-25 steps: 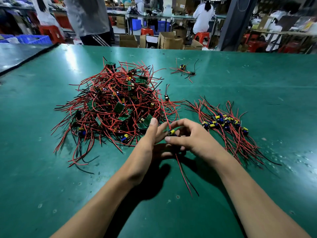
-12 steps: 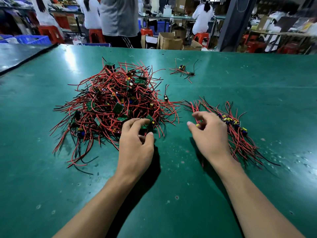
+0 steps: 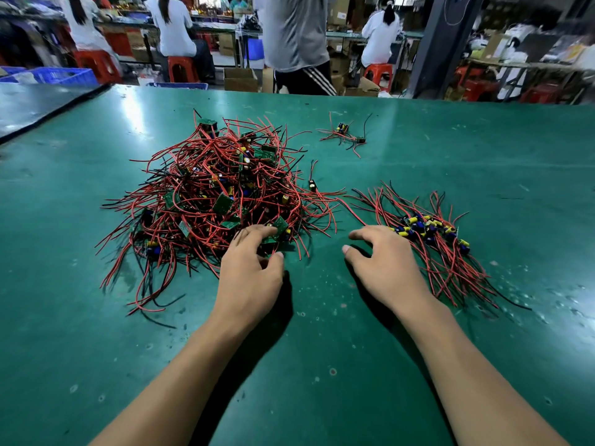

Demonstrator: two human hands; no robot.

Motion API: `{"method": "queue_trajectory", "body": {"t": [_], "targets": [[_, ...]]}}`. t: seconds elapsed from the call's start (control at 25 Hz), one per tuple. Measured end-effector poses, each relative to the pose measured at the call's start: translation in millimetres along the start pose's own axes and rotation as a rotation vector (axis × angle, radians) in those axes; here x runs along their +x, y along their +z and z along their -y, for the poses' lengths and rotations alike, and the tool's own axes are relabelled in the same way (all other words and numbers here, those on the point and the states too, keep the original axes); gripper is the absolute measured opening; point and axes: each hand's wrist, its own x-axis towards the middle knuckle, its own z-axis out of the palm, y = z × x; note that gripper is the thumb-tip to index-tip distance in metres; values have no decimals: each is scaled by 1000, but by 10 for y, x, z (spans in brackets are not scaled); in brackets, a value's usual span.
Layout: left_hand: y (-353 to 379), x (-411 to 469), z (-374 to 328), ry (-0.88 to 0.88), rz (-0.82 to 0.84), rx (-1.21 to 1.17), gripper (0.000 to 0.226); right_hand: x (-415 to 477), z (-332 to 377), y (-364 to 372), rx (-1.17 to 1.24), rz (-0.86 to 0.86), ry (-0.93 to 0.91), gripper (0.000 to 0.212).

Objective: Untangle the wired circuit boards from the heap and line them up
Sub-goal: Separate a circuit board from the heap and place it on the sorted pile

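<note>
**Head view: two bare hands at a heap of wired circuit boards on a green worktop**

Head view, looking down along both forearms; a green worktop [image 3: 322,365] fills most of the scene. Left of centre lies the heap [image 3: 209,194], a tangle of small green circuit boards with red and black wires pointing every way. The left hand [image 3: 251,278] is at the heap's near edge, fingers curled over a green board [image 3: 279,224] there, thumb tucked below; whether it actually pinches the board cannot be told. The right hand [image 3: 386,268] is well apart from the left, palm down, fingers loosely bent and holding nothing; its outer side is just beside the sorted row [image 3: 431,233], where boards with yellow and blue parts lie side by side, their wires fanned toward the near and far edges. Between heap and row a single stray board [image 3: 311,184] lies alone; farther back sits a small loose cluster [image 3: 344,133] of boards. Beyond the worktop stand a person in a grey shirt [image 3: 294,30], seated people on red stools [image 3: 182,67], a blue crate [image 3: 64,75] and a cardboard box [image 3: 240,79].
</note>
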Motion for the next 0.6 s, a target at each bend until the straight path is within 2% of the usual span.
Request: {"method": "queue_trajectory", "body": {"t": [0.16,0.28,0.4,0.52,0.6], "targets": [[-4,2,13,66,16,74,53,-41,112,51,107,-50,-59,22],[-36,43,34,63,117,143,62,-107,206,125,170,-22,-102,16],[-64,56,51,8,193,66,60,-136,269,168,203,6,-131,12],[-55,37,48,67,199,16,53,-144,302,155,242,4,-122,12],[-33,18,33,94,214,37,46,-162,325,123,334,61,-61,19]]}}
